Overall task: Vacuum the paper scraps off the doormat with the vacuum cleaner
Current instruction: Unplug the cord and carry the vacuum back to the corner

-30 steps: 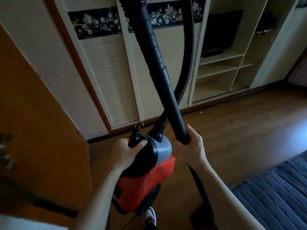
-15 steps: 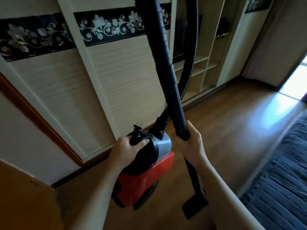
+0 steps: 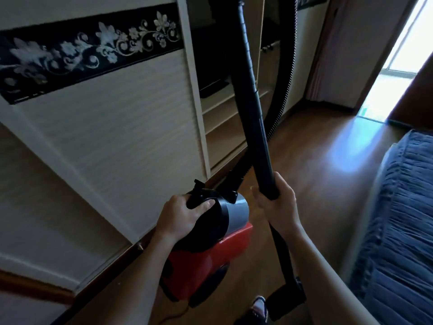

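Your left hand (image 3: 180, 216) is curled tight round the top of the red vacuum cleaner (image 3: 210, 261), which looks carried clear of the floor (image 3: 328, 165). Your right hand (image 3: 278, 205) is clamped round the black tube (image 3: 253, 102) just right of the vacuum cleaner, with the nozzle (image 3: 287, 299) hanging below-right of it. No doormat or paper scraps in view, so I'd say nothing's cleaned yet: reach the mat, set down, switch on, sweep
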A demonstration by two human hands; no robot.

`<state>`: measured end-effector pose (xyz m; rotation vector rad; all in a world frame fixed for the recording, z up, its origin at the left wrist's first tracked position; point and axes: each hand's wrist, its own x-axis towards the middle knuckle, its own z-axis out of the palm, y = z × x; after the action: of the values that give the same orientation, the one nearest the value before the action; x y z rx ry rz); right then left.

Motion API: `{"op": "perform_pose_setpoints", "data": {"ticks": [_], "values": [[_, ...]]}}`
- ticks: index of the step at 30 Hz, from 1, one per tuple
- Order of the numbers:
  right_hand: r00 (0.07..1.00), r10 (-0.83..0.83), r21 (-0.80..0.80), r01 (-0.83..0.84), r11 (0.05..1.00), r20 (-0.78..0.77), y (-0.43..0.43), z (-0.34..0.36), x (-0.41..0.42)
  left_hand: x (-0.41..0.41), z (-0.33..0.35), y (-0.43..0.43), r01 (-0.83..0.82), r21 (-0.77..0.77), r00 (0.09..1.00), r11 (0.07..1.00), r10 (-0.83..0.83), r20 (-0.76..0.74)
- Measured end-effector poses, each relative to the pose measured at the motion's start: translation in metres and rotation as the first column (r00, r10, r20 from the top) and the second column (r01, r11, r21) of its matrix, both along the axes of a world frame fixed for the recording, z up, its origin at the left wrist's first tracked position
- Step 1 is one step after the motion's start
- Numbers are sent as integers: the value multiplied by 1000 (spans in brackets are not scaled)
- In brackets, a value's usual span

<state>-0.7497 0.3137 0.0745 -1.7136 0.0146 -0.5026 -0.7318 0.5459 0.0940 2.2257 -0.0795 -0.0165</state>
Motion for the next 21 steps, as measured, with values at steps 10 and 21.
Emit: {"op": "perform_pose_setpoints", "data": {"ticks": [10,21], "values": [[995,-103,-29,103,994,-8,-127,9,172,192,7,-133,87,-3,995,996,-87,-39],[964,-264,-9,264,964,-18,-233,2,276,346,19,-259,283,-85,957,955,-287,-36]]}}
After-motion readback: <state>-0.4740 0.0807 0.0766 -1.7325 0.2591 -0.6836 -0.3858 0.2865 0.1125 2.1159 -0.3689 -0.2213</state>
